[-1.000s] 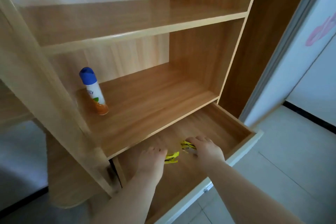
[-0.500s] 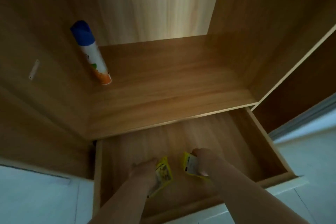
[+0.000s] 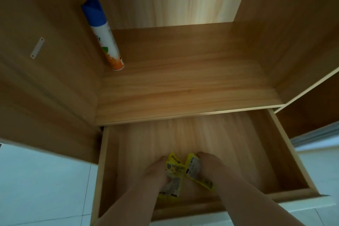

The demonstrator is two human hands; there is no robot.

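Two hands are working low inside the pulled-out drawer (image 3: 286, 152), close to its front wall. The left hand (image 3: 155, 172) is reaching down, and its fingers (image 3: 162, 160) are curling round the left sachet (image 3: 174, 170), gripping this yellow packet along its left edge. The packet is showing its printed face to the camera, with its lower end pointing toward the drawer front.

The right hand (image 3: 211, 168) is doing much the same. Its fingers (image 3: 201, 155) are bending over the right sachet (image 3: 194, 167) and pinching it along its right edge. That packet is tilting, and its lower yellow corner is sticking out beside the right wrist.

Both sachets are sitting just beside each other in the middle of the drawer, their inner edges nearly meeting. Whether they are resting on the drawer bottom or being held just above it is impossible to tell.

Above the drawer, a spray can (image 3: 104, 36) with a blue cap is standing in the back left corner of the shelf (image 3: 183, 82), close to the cabinet's left side panel. A small white strip (image 3: 37, 47) is sitting flat on that panel. Pale floor (image 3: 45, 180) is showing to the left of the drawer.
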